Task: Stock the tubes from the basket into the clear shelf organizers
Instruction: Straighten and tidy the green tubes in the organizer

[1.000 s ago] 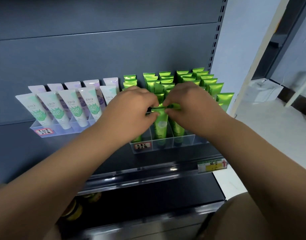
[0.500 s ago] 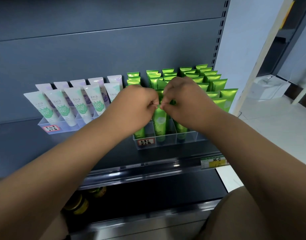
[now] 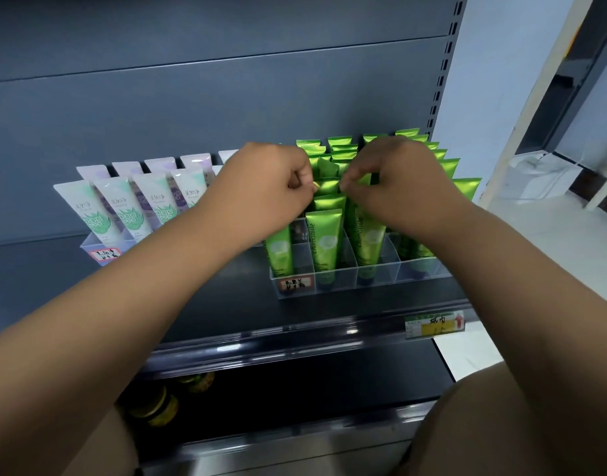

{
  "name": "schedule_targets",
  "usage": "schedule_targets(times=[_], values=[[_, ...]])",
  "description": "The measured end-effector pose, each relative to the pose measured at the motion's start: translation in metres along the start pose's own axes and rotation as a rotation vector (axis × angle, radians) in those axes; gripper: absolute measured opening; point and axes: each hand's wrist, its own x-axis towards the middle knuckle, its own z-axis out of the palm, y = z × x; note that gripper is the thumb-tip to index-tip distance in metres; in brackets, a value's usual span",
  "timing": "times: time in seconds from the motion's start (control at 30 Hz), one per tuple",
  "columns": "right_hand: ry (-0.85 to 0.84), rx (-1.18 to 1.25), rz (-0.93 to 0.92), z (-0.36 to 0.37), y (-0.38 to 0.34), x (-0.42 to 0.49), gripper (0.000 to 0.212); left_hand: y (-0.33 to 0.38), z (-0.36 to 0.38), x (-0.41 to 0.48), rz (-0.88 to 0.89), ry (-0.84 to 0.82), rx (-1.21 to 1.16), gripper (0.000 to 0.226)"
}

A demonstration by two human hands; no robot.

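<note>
Over the right organizer [image 3: 360,281], left hand [image 3: 260,187] and right hand [image 3: 398,180] each pinch 1 green tube [image 3: 327,186]'s top corners; I'd lower it straight, keeping rows neat.

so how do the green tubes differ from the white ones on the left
The green tubes are glossy metallic green; the white tubes are pale with a mint leaf print. Green ones fill the right clear organizer in many rows; the white ones show fewer rows in the left organizer. Both hands work on the green, none on white. Both kinds stand crimped end up.
</note>
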Motion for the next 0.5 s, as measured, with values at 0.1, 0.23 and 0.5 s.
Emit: schedule_targets(times=[0.1, 0.23, 0.5], values=[[-0.026, -0.022, 0.068, -0.005, 0.004, 0.002, 0.010, 0.000, 0.001, 0.008, -0.021, -0.069, 0.012, 0.004], [-0.073, -0.068, 0.057, -0.002, 0.007, 0.003, 0.011, 0.001, 0.005, 0.019, -0.035, -0.159, 0.018, 0.001], [-0.111, -0.133, 0.020, 0.007, 0.005, 0.008, 0.014, 0.012, 0.007, 0.035, -0.064, -0.292, 0.032, 0.006]])
